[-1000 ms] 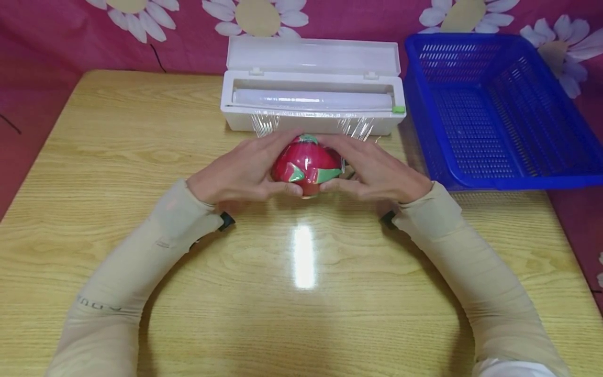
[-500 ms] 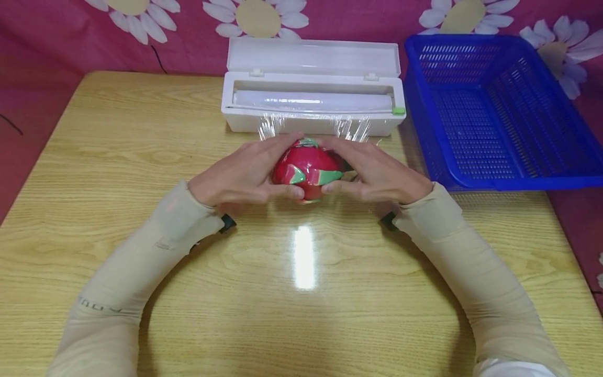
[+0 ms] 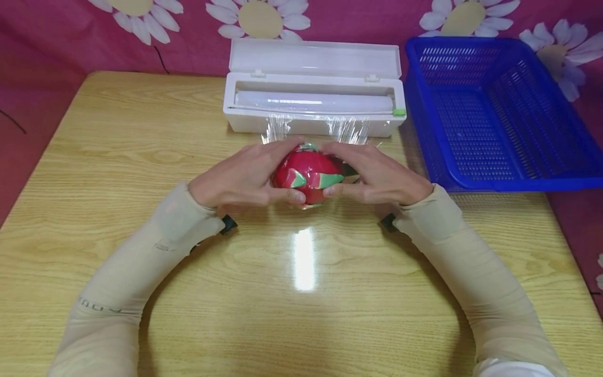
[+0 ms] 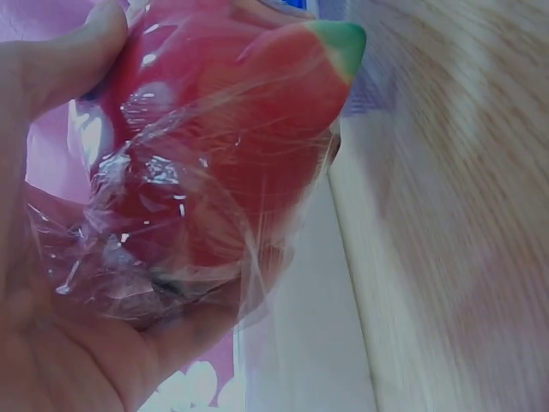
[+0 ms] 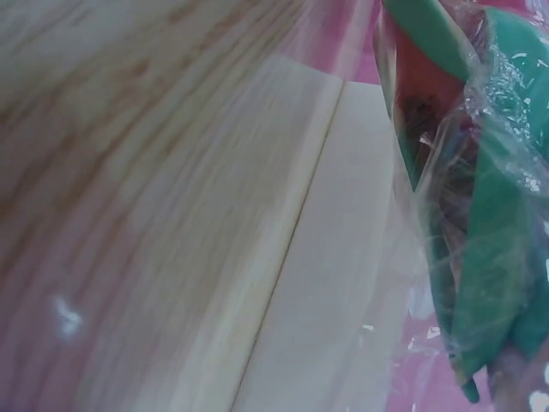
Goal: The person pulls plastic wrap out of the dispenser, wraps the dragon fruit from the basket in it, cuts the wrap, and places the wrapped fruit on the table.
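Note:
A glossy red dragon fruit (image 3: 308, 163) with green-tipped scales is held between both hands, close to the front of a white cling film dispenser (image 3: 301, 124). My left hand (image 3: 240, 175) grips its left side, thumb on the near face and fingers over the far side. On the opposite side my right hand (image 3: 377, 175) holds it in a mirrored way. Clear cling film (image 3: 348, 130) stretches in gathered creases from the dispenser to the fruit. Crumpled film covers the fruit's red skin (image 4: 223, 163) in the left wrist view and its green scales (image 5: 497, 249) in the right wrist view.
The dispenser's lid (image 3: 315, 57) stands raised, showing the film roll (image 3: 313, 99) and a green slider (image 3: 399, 112). A blue plastic basket (image 3: 523, 183) sits at the right. Pink flowered cloth (image 3: 367, 21) hangs behind the wooden table (image 3: 301, 324).
Both hands have drawn the dragon fruit slightly toward me, away from the dispenser. The stretched film has gathered a little narrower. Dispenser and basket stay in place.

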`<control>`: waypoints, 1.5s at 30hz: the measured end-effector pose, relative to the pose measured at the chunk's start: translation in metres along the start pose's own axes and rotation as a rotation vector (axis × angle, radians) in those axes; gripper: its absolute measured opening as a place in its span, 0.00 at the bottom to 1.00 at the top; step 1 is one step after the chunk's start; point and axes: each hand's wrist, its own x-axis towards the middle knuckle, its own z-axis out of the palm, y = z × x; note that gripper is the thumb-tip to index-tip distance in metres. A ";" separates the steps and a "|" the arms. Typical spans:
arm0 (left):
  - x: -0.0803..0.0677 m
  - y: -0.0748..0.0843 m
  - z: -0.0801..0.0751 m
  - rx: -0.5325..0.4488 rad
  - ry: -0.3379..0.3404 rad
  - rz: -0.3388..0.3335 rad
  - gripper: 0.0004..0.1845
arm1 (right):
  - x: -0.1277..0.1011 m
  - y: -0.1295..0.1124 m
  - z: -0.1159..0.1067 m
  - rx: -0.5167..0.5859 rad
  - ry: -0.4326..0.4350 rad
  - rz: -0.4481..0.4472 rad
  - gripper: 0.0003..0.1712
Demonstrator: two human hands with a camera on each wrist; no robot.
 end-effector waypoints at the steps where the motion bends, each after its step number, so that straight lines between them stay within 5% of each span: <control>1: 0.000 0.000 0.000 0.001 0.000 0.000 0.50 | 0.000 0.000 0.000 0.003 -0.002 0.004 0.41; 18: -0.005 0.004 -0.003 0.016 -0.074 -0.046 0.52 | -0.001 -0.005 0.003 0.037 -0.035 0.022 0.40; 45: -0.009 0.007 -0.006 0.027 -0.173 -0.012 0.47 | -0.004 -0.013 0.005 0.096 -0.149 0.065 0.38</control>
